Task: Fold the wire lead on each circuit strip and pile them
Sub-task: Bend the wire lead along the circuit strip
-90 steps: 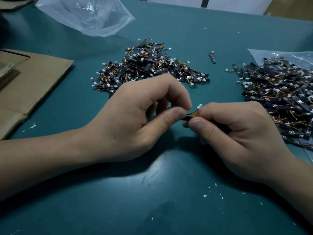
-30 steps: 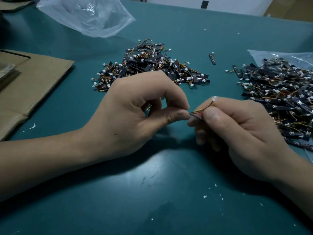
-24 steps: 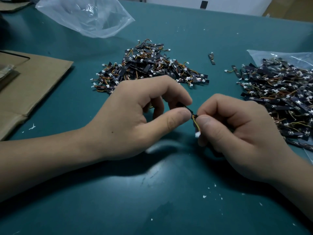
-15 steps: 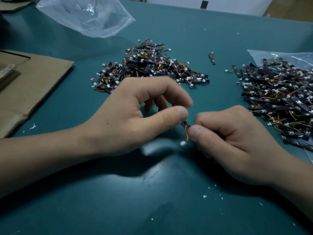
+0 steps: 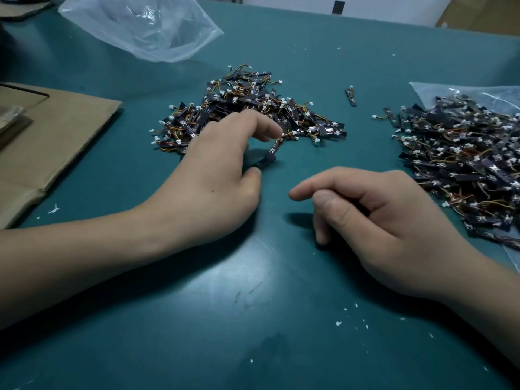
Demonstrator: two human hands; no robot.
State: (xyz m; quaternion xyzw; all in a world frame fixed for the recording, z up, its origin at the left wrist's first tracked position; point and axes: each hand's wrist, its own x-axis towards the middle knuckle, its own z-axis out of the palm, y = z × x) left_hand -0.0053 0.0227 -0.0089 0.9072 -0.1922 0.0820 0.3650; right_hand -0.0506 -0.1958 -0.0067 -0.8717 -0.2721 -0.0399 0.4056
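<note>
Left hand (image 5: 219,181) is apparently pinching a circuit strip (image 5: 270,156) beside a pile (image 5: 247,105). Right hand (image 5: 388,220) is resting loosely curled, empty.

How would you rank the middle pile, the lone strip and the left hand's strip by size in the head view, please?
Middle pile
Held strip, in the left hand; nearness may inflate it
Lone strip

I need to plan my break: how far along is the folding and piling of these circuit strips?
Looks done: the middle pile of strips. In hand: the left hand pinches one circuit strip at that pile's near edge; the right hand holds nothing. Left: the right pile on its plastic bag, seemingly at least as large, plus a stray strip between the piles.
</note>
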